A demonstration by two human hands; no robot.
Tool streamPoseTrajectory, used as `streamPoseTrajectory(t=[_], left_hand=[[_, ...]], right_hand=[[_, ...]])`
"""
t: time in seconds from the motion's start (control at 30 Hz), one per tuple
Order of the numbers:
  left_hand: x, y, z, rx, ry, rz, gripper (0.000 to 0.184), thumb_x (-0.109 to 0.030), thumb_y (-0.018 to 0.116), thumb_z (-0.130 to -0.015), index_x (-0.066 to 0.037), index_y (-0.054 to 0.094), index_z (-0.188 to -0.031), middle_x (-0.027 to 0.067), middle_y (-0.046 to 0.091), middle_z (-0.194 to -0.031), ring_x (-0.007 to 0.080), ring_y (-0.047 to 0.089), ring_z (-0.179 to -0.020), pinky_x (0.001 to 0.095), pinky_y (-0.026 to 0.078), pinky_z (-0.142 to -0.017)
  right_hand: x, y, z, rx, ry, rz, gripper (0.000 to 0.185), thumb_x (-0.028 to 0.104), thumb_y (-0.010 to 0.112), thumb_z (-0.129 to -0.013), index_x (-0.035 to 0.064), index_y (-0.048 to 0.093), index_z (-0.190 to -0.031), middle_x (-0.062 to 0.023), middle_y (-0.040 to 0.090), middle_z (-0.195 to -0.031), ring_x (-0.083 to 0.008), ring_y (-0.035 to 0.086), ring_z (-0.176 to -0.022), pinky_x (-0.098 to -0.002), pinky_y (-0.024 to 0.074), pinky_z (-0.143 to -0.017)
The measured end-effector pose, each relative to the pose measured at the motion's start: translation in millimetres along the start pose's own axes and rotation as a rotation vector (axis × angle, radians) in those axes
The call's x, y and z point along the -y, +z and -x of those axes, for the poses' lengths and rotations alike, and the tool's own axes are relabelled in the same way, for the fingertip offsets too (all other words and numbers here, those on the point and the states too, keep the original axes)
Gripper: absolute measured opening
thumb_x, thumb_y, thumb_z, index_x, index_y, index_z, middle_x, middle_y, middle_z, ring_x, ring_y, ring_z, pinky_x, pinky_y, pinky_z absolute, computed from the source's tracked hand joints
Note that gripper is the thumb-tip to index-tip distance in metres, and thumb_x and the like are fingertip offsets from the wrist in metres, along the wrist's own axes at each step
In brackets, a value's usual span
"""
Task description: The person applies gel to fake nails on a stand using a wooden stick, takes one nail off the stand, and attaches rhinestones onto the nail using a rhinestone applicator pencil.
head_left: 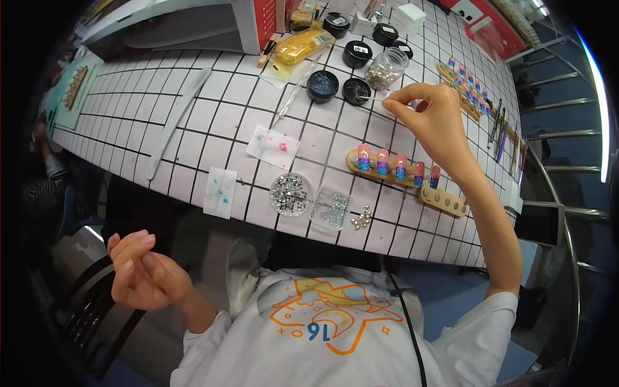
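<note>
My right hand [429,113] pinches a thin pale stick [377,99], whose far end reaches into a small open black jar [356,91]. An open jar of dark blue gel [322,86] sits just left of it, and a clear jar of small beads [387,68] stands behind. Below my right hand, a wooden stand [379,173] carries several pink, blue and purple false nails [383,162]. My left hand [147,271] hangs off the table's front edge, fingers loosely curled and apart, holding nothing.
A round dish of rhinestones [290,195], a square clear box [330,208] and loose gems [362,218] lie near the front edge. Paint-marked papers [274,146] and a long grey file [179,122] are to the left. More nail stands [459,90] and brushes [501,135] lie at right.
</note>
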State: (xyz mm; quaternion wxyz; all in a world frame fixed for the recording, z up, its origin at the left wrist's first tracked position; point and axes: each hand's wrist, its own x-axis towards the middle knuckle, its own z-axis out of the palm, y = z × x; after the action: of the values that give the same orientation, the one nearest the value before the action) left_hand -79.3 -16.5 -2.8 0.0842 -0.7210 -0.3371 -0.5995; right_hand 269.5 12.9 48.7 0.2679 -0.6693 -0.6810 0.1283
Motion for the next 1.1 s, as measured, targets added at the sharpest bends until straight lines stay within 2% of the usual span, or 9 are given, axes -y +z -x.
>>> streamPoseTrajectory(t=[0.3,0.47,0.67,0.7,0.83,0.9,1.0,1.03,1.1], left_hand=[[-3.8,3.0,-1.0,0.008,-0.003,0.014,0.027,0.006,0.038,-0.072,-0.004,0.033,-0.097,0.0123,0.054,-0.069,0.0203,0.051,-0.06,0.039,0.035,-0.083],[-6.5,3.5,-2.2,0.017,-0.011,0.008,0.027,0.006,0.038,-0.072,-0.004,0.033,-0.097,0.0115,0.054,-0.069,0.02,0.051,-0.06,0.0389,0.035,-0.083],[-23.9,11.6,-6.7,0.094,0.007,0.088,0.021,0.002,0.041,-0.076,-0.007,0.033,-0.093,0.009,0.055,-0.07,0.0195,0.052,-0.062,0.0386,0.034,-0.082],[-28.7,12.9,-7.5,0.13,0.005,0.085,0.019,0.0,0.042,-0.078,-0.008,0.033,-0.093,0.008,0.055,-0.071,0.0194,0.052,-0.062,0.0384,0.034,-0.082],[-42.5,19.7,-14.1,0.265,-0.027,0.15,0.018,-0.006,0.046,-0.08,-0.01,0.034,-0.092,0.0066,0.056,-0.073,0.0189,0.053,-0.064,0.0392,0.033,-0.08],[-47.6,25.7,-13.0,0.241,-0.168,0.403,0.017,-0.009,0.048,-0.08,-0.01,0.035,-0.091,0.0061,0.057,-0.073,0.0183,0.053,-0.064,0.0392,0.032,-0.08],[-53.7,45.4,-11.8,-0.012,-0.604,1.11,0.021,-0.022,0.048,-0.081,-0.01,0.037,-0.094,0.0022,0.048,-0.069,0.0147,0.046,-0.067,0.0366,0.029,-0.084],[-49.6,49.6,-12.8,-0.031,-0.725,1.398,0.03,-0.025,0.048,-0.081,-0.009,0.037,-0.103,0.0031,0.046,-0.079,0.0135,0.044,-0.075,0.0351,0.027,-0.088],[-51.8,56.1,-23.8,-0.324,-1.09,1.896,0.033,-0.016,0.05,-0.079,-0.005,0.035,-0.107,0.0025,0.044,-0.09,0.0145,0.044,-0.083,0.0356,0.023,-0.093]], right_hand=[[1.4,2.6,6.3,0.0,-0.097,-0.05,0.012,0.002,0.054,-0.07,-0.0071,0.061,-0.076,-0.014,0.062,-0.081,-0.0233,0.06,-0.066,-0.0291,0.0475,-0.061],[4.5,-0.5,7.6,0.198,-0.091,0.105,0.015,0.003,0.053,-0.074,-0.0066,0.061,-0.083,-0.0148,0.06,-0.09,-0.0206,0.06,-0.072,-0.0262,0.0493,-0.063],[10.2,-4.2,9.0,0.22,0.117,-0.023,0.014,0.005,0.054,-0.072,-0.0067,0.06,-0.076,-0.0169,0.06,-0.081,-0.0289,0.058,-0.071,-0.032,0.0456,-0.067],[7.4,-9.5,8.7,0.181,-0.1,0.056,0.013,0.005,0.053,-0.073,-0.0059,0.06,-0.078,-0.0164,0.06,-0.081,-0.0273,0.059,-0.069,-0.0311,0.046,-0.063],[36.9,-31.9,32.1,-0.158,-0.413,0.181,0.013,0.001,0.056,-0.071,-0.0038,0.06,-0.082,-0.0144,0.06,-0.082,-0.0237,0.059,-0.068,-0.0296,0.0464,-0.058],[63.8,-43.0,61.2,-0.349,-0.599,0.193,0.015,-0.001,0.059,-0.068,0.0001,0.059,-0.083,-0.0128,0.059,-0.083,-0.0225,0.059,-0.068,-0.0283,0.0457,-0.054],[77.7,-34.0,118.8,-0.516,-0.9,0.081,0.015,0.013,0.062,-0.063,0.0112,0.057,-0.078,-0.0007,0.054,-0.075,-0.0135,0.052,-0.063,-0.0245,0.0419,-0.054],[68.7,-37.8,128.4,-0.453,-1.148,0.224,0.014,0.011,0.045,-0.08,0.015,0.049,-0.093,-0.002,0.044,-0.086,-0.016,0.045,-0.074,-0.0264,0.0415,-0.051],[106.6,-53.1,158.6,-0.178,-0.798,0.111,0.045,0.013,0.06,-0.075,0.0099,0.042,-0.115,-0.002,0.039,-0.111,-0.011,0.042,-0.096,-0.0287,0.0447,-0.067]])
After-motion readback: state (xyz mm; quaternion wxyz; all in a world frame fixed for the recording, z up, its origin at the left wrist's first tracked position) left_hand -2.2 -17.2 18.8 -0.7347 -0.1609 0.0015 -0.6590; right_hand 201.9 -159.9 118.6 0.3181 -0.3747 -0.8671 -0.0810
